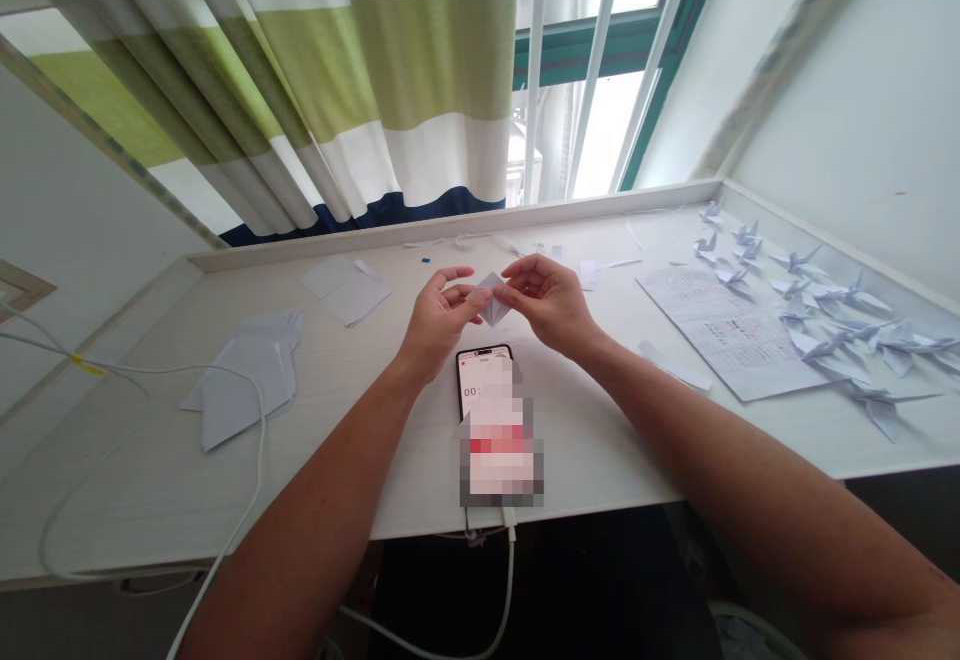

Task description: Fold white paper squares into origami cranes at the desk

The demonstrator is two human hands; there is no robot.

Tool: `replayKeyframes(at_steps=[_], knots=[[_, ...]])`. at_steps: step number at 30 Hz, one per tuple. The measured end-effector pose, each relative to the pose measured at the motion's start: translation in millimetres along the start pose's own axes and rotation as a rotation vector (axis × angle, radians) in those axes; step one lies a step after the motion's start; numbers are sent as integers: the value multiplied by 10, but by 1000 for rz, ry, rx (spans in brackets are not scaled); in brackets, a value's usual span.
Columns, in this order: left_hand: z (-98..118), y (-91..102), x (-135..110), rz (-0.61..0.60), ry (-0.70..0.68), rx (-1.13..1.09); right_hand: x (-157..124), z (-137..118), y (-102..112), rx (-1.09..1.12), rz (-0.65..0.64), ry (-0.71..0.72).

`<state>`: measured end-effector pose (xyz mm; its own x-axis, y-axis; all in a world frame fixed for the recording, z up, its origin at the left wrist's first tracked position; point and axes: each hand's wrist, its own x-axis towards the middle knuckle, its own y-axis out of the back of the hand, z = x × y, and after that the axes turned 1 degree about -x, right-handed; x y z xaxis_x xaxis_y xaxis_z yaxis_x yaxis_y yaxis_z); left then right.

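A small folded piece of white paper point(493, 306), diamond-shaped with a crease down its middle, is held up over the desk between both hands. My left hand point(441, 315) pinches its left side between thumb and fingers. On the other side, my right hand point(549, 302) grips the upper right part, thumb on the near face and fingers curled behind. Just below the hands lies a phone point(486, 380), its screen lit and partly blurred out. Several folded paper cranes point(821, 345) are spread over the right end of the desk.
A stack of white paper sheets point(251, 375) and flatter sheets point(346, 288) lie on the left. A printed sheet point(720, 325) sits under some cranes. Paper scraps point(675, 365) are scattered about. A white cable point(260, 440) crosses the left side; another plugs into the phone. A raised ledge point(450, 230) edges the back.
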<state>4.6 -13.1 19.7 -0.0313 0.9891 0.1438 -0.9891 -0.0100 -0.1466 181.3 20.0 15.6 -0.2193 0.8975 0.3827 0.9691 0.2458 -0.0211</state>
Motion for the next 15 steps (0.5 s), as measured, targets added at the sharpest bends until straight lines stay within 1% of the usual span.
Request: replayKeyframes(at_steps=[3, 5, 11, 15], knots=[[-13, 1, -15, -131, 90, 45, 9, -4, 12, 14, 26, -6], [-6, -6, -30, -169, 103, 60, 9, -8, 18, 32, 29, -7], [8, -37, -51, -127, 118, -17, -2, -38, 12, 93, 10, -39], [6, -33, -40, -109, 111, -40, -8, -52, 17, 149, -78, -93]])
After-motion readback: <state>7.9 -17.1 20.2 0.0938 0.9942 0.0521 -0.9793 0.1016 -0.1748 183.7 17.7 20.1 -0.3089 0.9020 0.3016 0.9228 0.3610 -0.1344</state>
